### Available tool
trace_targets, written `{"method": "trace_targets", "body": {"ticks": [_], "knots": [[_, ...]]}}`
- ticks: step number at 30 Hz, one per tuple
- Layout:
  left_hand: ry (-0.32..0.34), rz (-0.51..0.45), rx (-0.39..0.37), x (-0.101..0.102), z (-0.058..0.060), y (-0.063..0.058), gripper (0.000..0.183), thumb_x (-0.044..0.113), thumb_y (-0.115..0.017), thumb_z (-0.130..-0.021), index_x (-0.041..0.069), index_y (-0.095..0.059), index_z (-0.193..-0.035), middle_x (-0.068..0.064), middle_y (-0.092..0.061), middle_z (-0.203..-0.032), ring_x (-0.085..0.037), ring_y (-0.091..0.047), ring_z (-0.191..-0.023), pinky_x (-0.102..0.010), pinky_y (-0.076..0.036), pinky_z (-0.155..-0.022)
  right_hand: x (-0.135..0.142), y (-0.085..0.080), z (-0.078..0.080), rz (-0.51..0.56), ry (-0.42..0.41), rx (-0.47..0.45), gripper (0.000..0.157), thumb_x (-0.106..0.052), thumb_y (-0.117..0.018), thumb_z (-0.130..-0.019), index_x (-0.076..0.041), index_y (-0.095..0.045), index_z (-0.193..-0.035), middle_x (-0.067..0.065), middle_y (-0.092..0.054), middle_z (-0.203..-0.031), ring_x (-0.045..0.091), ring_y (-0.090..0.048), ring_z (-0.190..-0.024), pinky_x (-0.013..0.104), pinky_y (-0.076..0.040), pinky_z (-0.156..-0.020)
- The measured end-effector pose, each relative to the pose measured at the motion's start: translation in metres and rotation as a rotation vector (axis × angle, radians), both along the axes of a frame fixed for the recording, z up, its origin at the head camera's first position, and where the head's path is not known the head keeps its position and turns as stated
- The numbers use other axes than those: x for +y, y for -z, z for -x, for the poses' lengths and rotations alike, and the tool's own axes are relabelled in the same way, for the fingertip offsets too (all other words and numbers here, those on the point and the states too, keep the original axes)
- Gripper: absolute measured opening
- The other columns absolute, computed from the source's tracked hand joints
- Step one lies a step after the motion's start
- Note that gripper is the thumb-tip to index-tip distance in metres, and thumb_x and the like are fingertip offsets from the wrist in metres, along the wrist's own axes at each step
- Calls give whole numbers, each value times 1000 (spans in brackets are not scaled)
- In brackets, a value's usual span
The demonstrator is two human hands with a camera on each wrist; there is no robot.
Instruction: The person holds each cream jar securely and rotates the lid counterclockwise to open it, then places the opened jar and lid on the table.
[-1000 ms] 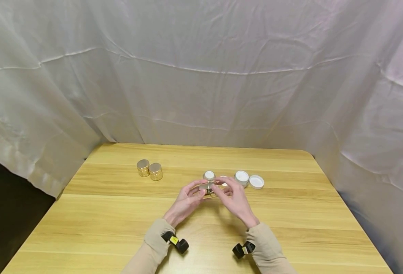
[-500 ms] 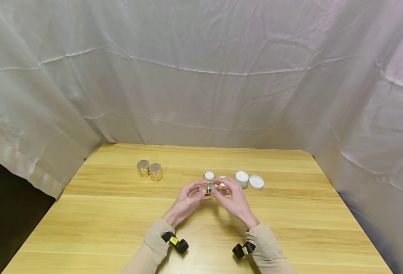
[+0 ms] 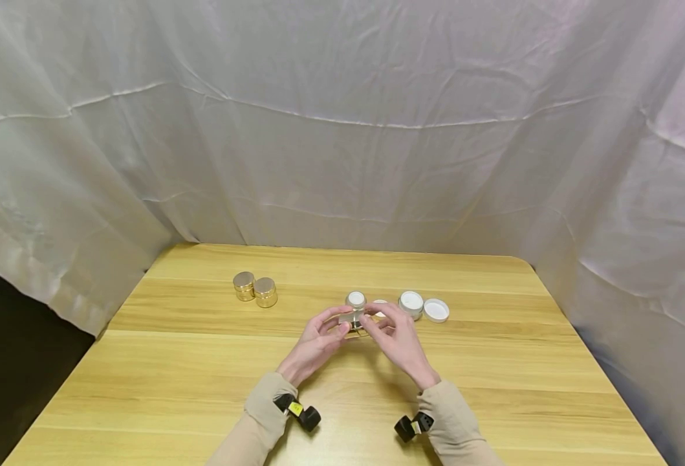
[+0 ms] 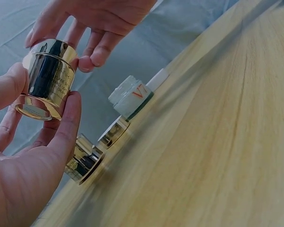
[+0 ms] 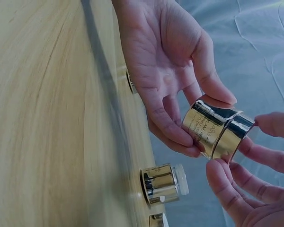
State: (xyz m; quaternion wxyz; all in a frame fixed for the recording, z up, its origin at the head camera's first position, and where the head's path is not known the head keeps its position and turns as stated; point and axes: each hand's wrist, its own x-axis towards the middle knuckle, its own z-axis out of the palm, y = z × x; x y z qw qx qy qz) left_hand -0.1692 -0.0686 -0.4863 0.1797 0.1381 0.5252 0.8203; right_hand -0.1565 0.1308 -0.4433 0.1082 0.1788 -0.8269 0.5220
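A shiny gold cream jar point(image 4: 49, 80) is held tilted above the table, between both hands. My left hand point(image 3: 313, 343) grips its body, with printed lettering visible in the wrist views. At the other end, my right hand point(image 3: 402, 343) holds the gold lid point(image 5: 237, 131) with thumb and fingertips. The lid sits on the jar; whether it is fully tightened I cannot tell. Just behind the hands stands an open gold jar point(image 3: 356, 299) with a white top. Beside it lies a loose gold lid point(image 4: 113, 133), partly hidden by my right hand in the head view.
An open glass jar point(image 3: 410, 303) marked "V7" stands to the right, with a white lid point(image 3: 436, 310) next to it. Two lidded gold jars point(image 3: 265, 293) stand side by side at the back left of the wooden table point(image 3: 202, 382). Light curtains point(image 3: 342, 162) hang behind it.
The right thumb and fingers have shifted slightly on the lid, inward and then back. The left hand and the jar keep their place; everything on the table stays put.
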Motion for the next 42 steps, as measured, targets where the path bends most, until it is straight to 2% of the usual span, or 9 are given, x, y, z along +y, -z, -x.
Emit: {"method": "trace_targets", "body": {"ticks": [5, 11, 17, 20, 26, 32, 37, 42], "knots": [[5, -5, 5, 0, 0, 0, 49, 10, -61, -99, 1, -44, -144, 2, -60, -126, -8, -62, -111, -22, -54, -100, 0, 0, 0, -7, -35, 25, 30, -13, -72, -92, 0, -69, -119, 18, -68, -113, 28, -72, -87, 23, -62, -74], [4, -5, 9, 0, -1, 0, 52, 10, -62, -99, -2, -41, -145, 2, -60, -126, -7, -62, -110, -20, -54, -98, 0, 0, 0, -40, -10, 0, 34, -20, -70, -95, -2, -67, -123, 15, -68, -113, 22, -71, -85, 25, -60, -77], [7, 6, 10, 0, -1, 0, 54, 11, -62, -99, -3, -40, -146, 2, -60, -126, -6, -61, -108, -18, -54, -94, -1, -1, 0, -39, 10, 4, 33, -22, -71, -94, -2, -69, -120, 15, -69, -109, 18, -69, -80, 23, -60, -72], [8, 8, 12, 0, -1, -1, 54, 11, -62, -99, -3, -40, -146, 2, -59, -127, -7, -61, -109, -18, -54, -95, -1, 0, 0, -34, 6, 23, 30, -20, -71, -94, -2, -70, -118, 16, -70, -109, 20, -70, -78, 22, -60, -71], [14, 1, 14, 0, -1, -1, 53, 10, -61, -99, -3, -40, -146, 2, -59, -128, -8, -62, -111, -21, -54, -100, -1, 1, 1, -34, -35, 51, 28, -13, -71, -93, -1, -69, -118, 17, -68, -110, 28, -72, -86, 23, -61, -74], [10, -8, 20, 0, -1, -1, 56, 10, -61, -99, -5, -37, -147, 2, -59, -128, -8, -62, -112, -21, -54, -100, -1, -2, -1, -33, -2, -16, 35, -21, -71, -94, -4, -68, -124, 16, -68, -115, 18, -68, -82, 24, -60, -74], [14, -10, 17, 1, 0, 0, 55, 10, -62, -99, -5, -38, -146, 1, -59, -129, -8, -62, -112, -21, -54, -99, -1, -1, -1, -33, 8, -3, 33, -21, -71, -94, -3, -68, -121, 16, -68, -111, 16, -68, -78, 22, -59, -70], [19, -11, 20, 0, 0, 0, 51, 10, -62, -99, -2, -43, -144, 1, -58, -129, -9, -62, -111, -23, -54, -100, -1, 0, -1, -2, -4, 1, 28, -18, -73, -93, -4, -70, -117, 15, -69, -110, 25, -70, -90, 24, -62, -77]]}}
